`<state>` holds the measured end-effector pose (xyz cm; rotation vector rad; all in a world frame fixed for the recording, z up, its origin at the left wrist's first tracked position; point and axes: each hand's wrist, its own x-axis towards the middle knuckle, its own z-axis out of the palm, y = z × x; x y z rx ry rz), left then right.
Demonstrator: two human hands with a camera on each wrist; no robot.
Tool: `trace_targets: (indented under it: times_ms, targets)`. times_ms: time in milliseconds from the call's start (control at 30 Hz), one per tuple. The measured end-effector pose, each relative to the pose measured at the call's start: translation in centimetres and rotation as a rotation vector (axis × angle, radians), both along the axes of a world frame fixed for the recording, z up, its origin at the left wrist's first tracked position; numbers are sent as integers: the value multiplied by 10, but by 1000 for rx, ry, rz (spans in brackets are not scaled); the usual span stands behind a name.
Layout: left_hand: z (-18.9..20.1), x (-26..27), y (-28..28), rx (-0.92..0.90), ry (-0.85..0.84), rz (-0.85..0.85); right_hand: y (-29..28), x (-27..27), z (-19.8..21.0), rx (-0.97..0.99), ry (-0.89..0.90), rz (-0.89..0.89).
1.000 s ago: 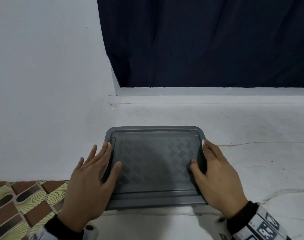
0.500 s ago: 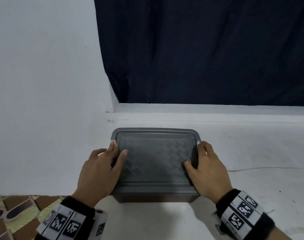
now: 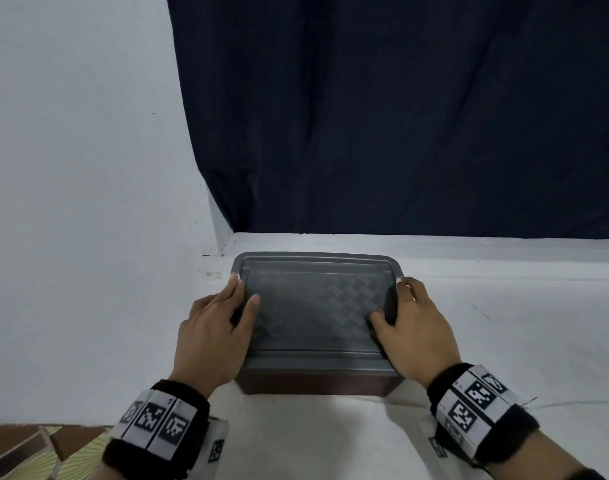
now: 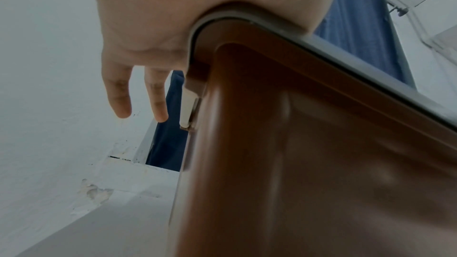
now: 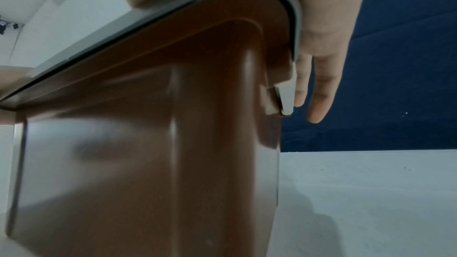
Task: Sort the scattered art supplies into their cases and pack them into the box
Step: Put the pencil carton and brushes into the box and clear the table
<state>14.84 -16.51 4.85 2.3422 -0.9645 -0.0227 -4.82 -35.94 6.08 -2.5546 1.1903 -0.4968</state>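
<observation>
Both hands have slid rearward: left hand (image 3: 211, 336) and right hand (image 3: 415, 332) lie flat, pressing the lid (image 3: 317, 303). Uneven pressure may leave a latch (image 4: 188, 107) unseated.

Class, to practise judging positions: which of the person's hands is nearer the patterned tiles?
Left. The left hand rests on the lid's left edge, the side toward the patterned tiles; the right hand rests on the lid's opposite edge.
</observation>
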Motion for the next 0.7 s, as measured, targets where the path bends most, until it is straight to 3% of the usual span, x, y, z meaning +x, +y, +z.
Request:
trace_targets:
  times_ms: [467,700]
  targets:
    - [-2,67,-70,-31,45,-10,-75,65,-5,-14,-67,2]
    - [1,75,-82,-52,44,-12,-90,74,-11,10,-126,19]
